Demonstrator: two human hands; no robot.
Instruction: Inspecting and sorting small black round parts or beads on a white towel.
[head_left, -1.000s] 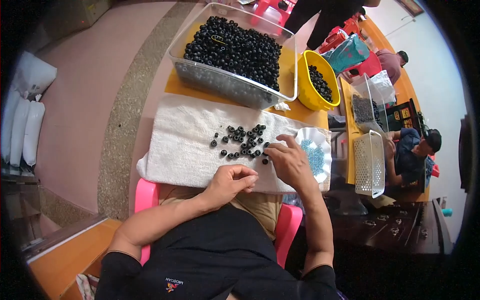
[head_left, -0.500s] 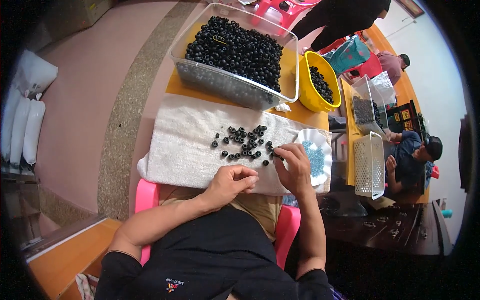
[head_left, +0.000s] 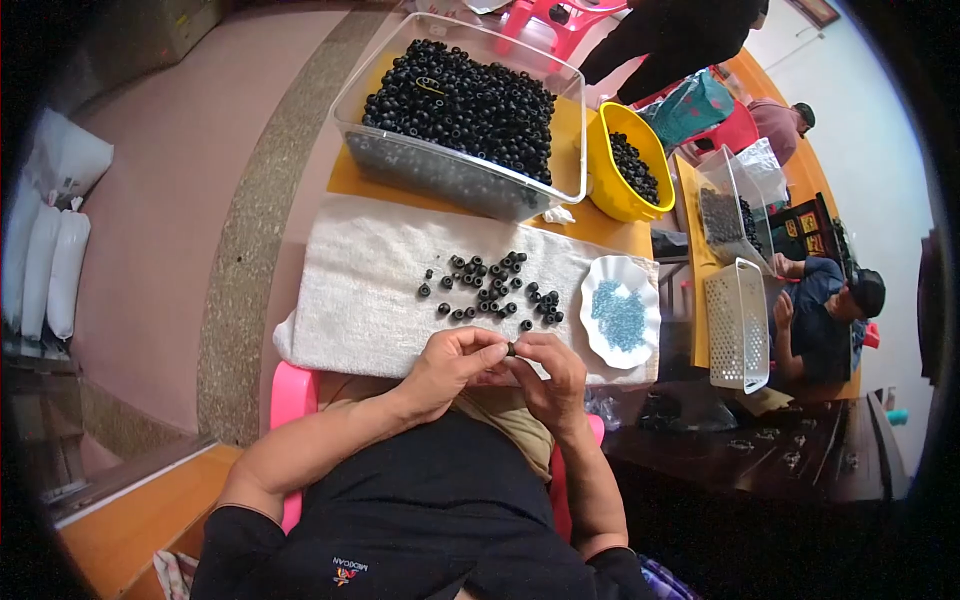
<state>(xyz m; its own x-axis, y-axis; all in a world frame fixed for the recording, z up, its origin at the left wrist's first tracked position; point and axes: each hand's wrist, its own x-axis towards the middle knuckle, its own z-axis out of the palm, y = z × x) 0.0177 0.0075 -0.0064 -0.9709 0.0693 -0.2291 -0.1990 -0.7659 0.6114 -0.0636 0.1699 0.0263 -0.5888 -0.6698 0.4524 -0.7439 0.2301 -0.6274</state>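
Above the towel's near edge my two hands meet. A small dark bead-like piece (head_left: 511, 349) shows between their fingertips. My left hand (head_left: 445, 372) is closed, thumb and fingers pinched at the piece's left side. From the other side my right hand (head_left: 552, 378) pinches it too. Just beyond, several black round pieces with holes (head_left: 490, 295) lie scattered on the white towel (head_left: 365, 280). To their right stands a white scalloped dish (head_left: 592, 335), with small clear-blue bits (head_left: 619, 315) in it.
A large clear bin (head_left: 450, 160) full of black pieces stands beyond the towel. Beside it is a yellow tub (head_left: 597, 170) of the same. Further right are a white perforated basket (head_left: 738, 335) and a seated person (head_left: 825, 315). White sacks (head_left: 65, 270) stand far left.
My right hand has come left and nearer from the loose pieces beside the dish, bringing a dark piece to my left hand. Both hands now meet at it.
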